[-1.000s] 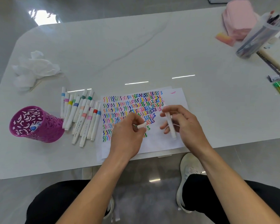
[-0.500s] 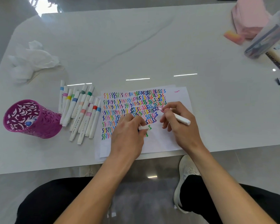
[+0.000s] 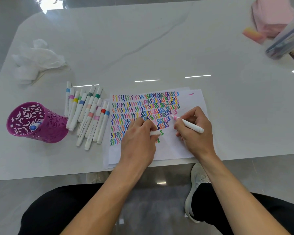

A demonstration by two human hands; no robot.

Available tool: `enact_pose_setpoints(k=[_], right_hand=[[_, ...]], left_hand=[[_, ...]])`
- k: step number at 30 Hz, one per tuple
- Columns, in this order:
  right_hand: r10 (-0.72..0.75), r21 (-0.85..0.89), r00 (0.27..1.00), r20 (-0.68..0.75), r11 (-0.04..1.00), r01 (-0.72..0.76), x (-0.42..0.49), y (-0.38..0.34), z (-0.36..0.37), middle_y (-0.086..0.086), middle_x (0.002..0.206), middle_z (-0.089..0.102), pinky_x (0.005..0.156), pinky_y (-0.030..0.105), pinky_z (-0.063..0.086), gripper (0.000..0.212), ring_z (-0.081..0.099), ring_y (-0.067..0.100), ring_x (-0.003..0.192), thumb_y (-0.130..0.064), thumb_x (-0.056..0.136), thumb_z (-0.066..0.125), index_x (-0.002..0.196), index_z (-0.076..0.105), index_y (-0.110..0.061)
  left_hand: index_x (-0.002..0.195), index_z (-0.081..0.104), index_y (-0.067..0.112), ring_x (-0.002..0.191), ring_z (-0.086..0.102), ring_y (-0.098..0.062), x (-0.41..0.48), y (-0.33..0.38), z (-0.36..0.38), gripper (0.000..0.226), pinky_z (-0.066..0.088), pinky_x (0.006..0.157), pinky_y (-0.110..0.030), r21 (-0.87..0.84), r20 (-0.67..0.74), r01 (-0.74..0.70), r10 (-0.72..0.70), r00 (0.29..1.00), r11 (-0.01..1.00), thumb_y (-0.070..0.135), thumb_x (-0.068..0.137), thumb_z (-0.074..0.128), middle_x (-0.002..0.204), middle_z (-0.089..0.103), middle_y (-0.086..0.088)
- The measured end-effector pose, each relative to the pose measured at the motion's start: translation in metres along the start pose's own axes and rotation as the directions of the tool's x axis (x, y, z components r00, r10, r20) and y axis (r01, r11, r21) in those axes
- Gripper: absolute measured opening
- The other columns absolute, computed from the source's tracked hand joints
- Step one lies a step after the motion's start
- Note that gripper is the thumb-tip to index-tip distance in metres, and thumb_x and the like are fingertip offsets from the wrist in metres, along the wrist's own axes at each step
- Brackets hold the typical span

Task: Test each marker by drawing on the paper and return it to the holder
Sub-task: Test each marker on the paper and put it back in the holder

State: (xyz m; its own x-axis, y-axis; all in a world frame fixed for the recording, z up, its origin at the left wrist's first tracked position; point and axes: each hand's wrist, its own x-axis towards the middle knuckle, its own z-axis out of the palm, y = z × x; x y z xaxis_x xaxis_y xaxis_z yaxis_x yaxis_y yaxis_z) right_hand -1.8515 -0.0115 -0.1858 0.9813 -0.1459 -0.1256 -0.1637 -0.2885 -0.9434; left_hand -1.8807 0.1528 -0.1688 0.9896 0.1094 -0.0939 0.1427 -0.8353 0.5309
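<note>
Grips white pink-tipped marker (image 3: 192,127) in curled right hand (image 3: 196,139), tip on white squiggle-covered paper sheet (image 3: 173,150); pinches small white cap (image 3: 155,133) in left hand (image 3: 137,143) (fist resting on sheet).

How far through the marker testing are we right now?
Done: the paper carries rows of squiggles, and one marker sits in the purple holder. In hand: the right hand holds a pink marker, tip at the paper; the left hand holds a white cap. Left: a row of markers lies outside the holder.

Head-worn wide-angle view, steeply downward (slightly forward), close over the table (image 3: 159,48).
</note>
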Motion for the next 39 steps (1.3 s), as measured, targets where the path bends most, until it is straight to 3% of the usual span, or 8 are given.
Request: enact_pose_setpoints(k=[8,12,22,29,32,36,39], right_hand=[[-0.006,-0.028,1.000,0.003,1.000,0.006,0.0016,0.0025,-0.0002,0.010,0.078,0.071,0.052,0.025,0.051,0.026,0.070,0.028,0.066,-0.020,0.090,0.079,0.081,0.055,-0.021],[-0.041,-0.080,0.999,-0.014,0.996,0.039,0.0008,0.0051,0.0006,0.007,0.075,0.070,0.055,0.034,0.054,0.028,0.070,0.028,0.066,-0.021,0.088,0.080,0.078,0.054,-0.023],[-0.037,-0.071,0.998,-0.060,0.997,0.033,0.0003,0.0078,0.0008,0.010,0.070,0.069,0.050,0.035,0.054,0.030,0.068,0.028,0.057,-0.021,0.086,0.081,0.075,0.053,-0.022],[-0.043,-0.102,0.999,-0.012,0.994,0.042,0.0011,0.0090,-0.0023,0.009,0.069,0.068,0.054,0.048,0.058,0.029,0.066,0.032,0.061,-0.027,0.082,0.080,0.073,0.053,-0.021],[-0.052,-0.132,0.999,0.008,0.990,0.053,-0.0001,0.0083,-0.0022,0.006,0.068,0.067,0.053,0.041,0.056,0.031,0.066,0.026,0.061,-0.021,0.084,0.081,0.072,0.052,-0.021],[-0.106,-0.158,0.994,0.021,0.982,0.108,-0.0035,0.0055,0.0003,-0.003,0.067,0.062,0.050,0.014,0.044,0.033,0.060,0.006,0.059,-0.015,0.086,0.080,0.075,0.050,-0.023],[-0.148,-0.114,0.989,-0.011,0.983,0.146,-0.0056,0.0055,0.0000,-0.005,0.069,0.062,0.050,0.019,0.049,0.030,0.062,0.010,0.059,-0.019,0.089,0.079,0.081,0.051,-0.025]], left_hand=[[0.107,0.067,0.020,0.105,0.054,-0.017,-0.0003,0.0010,-0.0010,0.018,0.051,0.085,-0.035,0.001,0.005,0.012,-0.012,1.000,1.000,0.027,0.091,0.073,0.109,0.059,0.005],[0.107,0.063,0.020,0.103,0.052,-0.016,-0.0014,0.0031,-0.0017,0.018,0.049,0.084,-0.033,0.025,0.019,0.022,-0.023,1.000,0.999,0.027,0.093,0.071,0.109,0.056,0.006],[0.100,0.054,0.021,0.097,0.047,-0.013,-0.0010,0.0036,-0.0024,0.019,0.042,0.078,-0.028,0.025,0.034,0.050,-0.051,0.998,0.998,0.027,0.093,0.071,0.105,0.052,0.008],[0.095,0.047,0.024,0.095,0.041,-0.010,-0.0021,0.0048,-0.0033,0.023,0.034,0.076,-0.026,0.029,0.035,0.058,-0.059,0.998,0.998,0.027,0.094,0.069,0.103,0.047,0.010],[0.100,0.052,0.022,0.095,0.040,-0.010,-0.0023,0.0043,-0.0023,0.018,0.034,0.076,-0.026,0.034,0.029,0.059,-0.060,0.998,0.998,0.027,0.095,0.069,0.104,0.048,0.009],[0.103,0.054,0.021,0.095,0.042,-0.010,-0.0018,0.0045,-0.0014,0.018,0.035,0.077,-0.025,0.038,0.029,0.062,-0.063,0.998,0.997,0.027,0.095,0.069,0.104,0.047,0.010],[0.103,0.057,0.019,0.098,0.046,-0.013,-0.0013,0.0041,-0.0013,0.017,0.038,0.077,-0.027,0.046,0.025,0.041,-0.042,0.999,0.998,0.026,0.094,0.070,0.106,0.052,0.007]])
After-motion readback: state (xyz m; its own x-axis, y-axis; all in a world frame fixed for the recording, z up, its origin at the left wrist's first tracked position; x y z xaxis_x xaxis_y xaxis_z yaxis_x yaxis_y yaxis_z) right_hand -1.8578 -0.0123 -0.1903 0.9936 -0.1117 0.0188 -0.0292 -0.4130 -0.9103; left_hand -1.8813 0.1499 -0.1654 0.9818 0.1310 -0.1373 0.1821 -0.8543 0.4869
